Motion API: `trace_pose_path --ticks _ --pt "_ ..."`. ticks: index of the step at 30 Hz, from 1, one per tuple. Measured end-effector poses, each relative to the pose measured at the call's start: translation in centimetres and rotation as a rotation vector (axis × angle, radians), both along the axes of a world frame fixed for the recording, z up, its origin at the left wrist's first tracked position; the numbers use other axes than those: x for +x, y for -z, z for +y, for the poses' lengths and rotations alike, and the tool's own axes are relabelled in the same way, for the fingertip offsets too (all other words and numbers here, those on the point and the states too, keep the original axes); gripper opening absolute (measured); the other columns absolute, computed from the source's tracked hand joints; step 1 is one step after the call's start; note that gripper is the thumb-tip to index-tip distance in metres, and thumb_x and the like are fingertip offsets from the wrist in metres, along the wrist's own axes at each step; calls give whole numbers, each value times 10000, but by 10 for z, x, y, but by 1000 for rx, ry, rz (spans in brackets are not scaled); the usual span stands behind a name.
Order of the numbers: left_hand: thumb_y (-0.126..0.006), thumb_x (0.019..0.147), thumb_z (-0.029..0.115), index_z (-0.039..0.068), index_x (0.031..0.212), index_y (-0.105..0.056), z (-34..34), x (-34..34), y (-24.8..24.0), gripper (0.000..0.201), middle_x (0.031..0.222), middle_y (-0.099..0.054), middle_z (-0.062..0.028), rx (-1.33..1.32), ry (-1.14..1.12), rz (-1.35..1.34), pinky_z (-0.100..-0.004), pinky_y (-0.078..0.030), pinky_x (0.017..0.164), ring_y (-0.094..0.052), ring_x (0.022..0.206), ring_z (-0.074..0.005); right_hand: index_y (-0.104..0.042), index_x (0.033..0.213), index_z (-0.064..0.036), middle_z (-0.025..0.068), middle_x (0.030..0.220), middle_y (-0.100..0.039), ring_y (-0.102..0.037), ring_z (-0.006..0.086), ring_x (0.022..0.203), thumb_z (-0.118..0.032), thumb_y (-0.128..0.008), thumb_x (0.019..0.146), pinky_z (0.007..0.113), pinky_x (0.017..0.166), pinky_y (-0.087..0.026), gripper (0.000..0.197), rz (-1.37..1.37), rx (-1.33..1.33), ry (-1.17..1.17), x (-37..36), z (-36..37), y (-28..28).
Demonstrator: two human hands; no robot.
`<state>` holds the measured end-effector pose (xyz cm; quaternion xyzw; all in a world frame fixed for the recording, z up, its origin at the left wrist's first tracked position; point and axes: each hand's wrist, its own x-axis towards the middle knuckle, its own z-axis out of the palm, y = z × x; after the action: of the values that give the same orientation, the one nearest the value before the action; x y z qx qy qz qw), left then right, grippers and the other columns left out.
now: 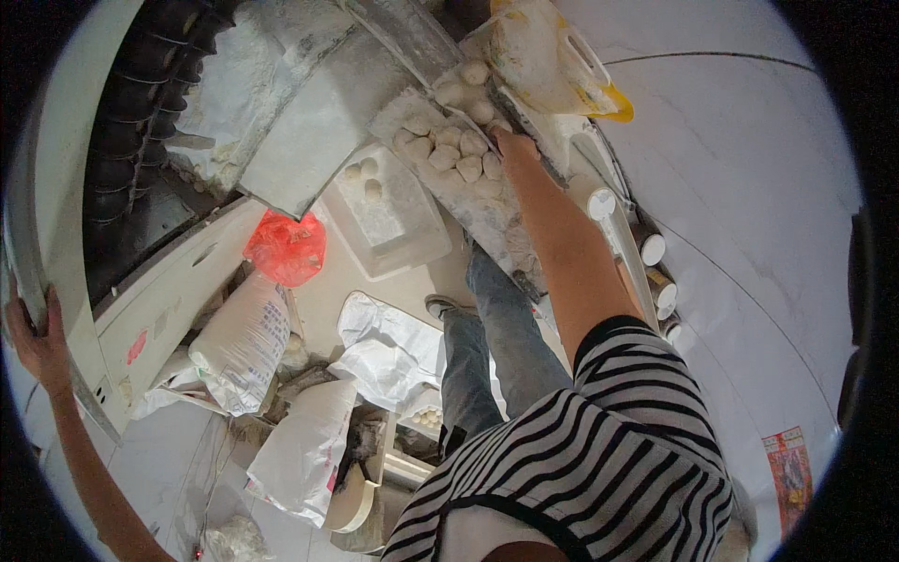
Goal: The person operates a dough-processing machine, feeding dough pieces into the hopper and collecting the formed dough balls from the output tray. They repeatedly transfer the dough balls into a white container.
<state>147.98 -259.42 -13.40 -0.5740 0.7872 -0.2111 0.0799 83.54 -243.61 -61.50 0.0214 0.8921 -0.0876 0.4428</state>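
Observation:
At the far left, my left hand (39,345) is closed around the grey edge of a pale machine cover (56,225), thumb on one side and fingers on the other. My right hand (513,146) reaches far forward to the end of a thin strip beside a floured board (501,220). Several round dough balls (448,155) lie clustered on that board, right by this hand. More dough balls (474,73) sit just beyond the strip. The fingertips of my right hand are small and partly hidden, so what they hold is unclear.
A dark spiral roller (150,122) fills the machine at upper left, with a floured metal chute (300,140) beside it. Below stands a translucent bin (412,245) holding a few dough balls. White sacks (245,347), a red plastic bag (286,248) and several canisters (648,245) stand around.

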Motion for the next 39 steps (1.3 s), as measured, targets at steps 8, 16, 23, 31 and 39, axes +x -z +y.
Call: trace_pose_path --ticks 8,16,23,31,39 --pt "-706 863 141 64 1354 -487 20 -73 -4 544 1053 -562 -88 43 155 168 -325 -496 802 -581 919 -195 -598 1240 -78 162 1260 -578 -559 298 1149 -421 -786 742 405 945 -458 632 -324 -657 -593 6 60 -62" --pt "-693 861 95 38 1359 -467 24 -75 1 549 1164 -563 -118 26 157 357 -322 -481 856 -578 1028 -231 -468 1374 -85 171 1515 -283 -291 266 1400 -465 -631 883 470 1076 -338 642 -57 -162 -974 28 -63 26" --pt "-693 864 94 40 1342 -472 27 -64 -6 529 1245 -550 -131 96 71 339 -324 -478 881 -571 1102 -243 -532 1279 -52 155 1352 -489 -462 299 1258 -544 -683 762 473 1055 -348 730 400 201 -46 66 -108 19" --pt "-689 858 74 -12 1335 -453 26 -65 -2 539 1225 -551 -146 106 117 425 -337 -461 928 -567 1111 -249 -608 1195 -76 124 1284 -503 -535 246 1132 -447 -765 760 388 943 -450 593 -155 -824 -425 22 3 -35" --pt "-685 866 86 -5 1338 -454 28 -68 -6 533 1250 -545 -161 103 75 317 -348 -454 944 -551 1142 -251 -442 1384 -170 173 1436 -351 -559 331 1143 -481 -715 769 407 904 -512 741 518 -601 -1122 13 -50 -6"
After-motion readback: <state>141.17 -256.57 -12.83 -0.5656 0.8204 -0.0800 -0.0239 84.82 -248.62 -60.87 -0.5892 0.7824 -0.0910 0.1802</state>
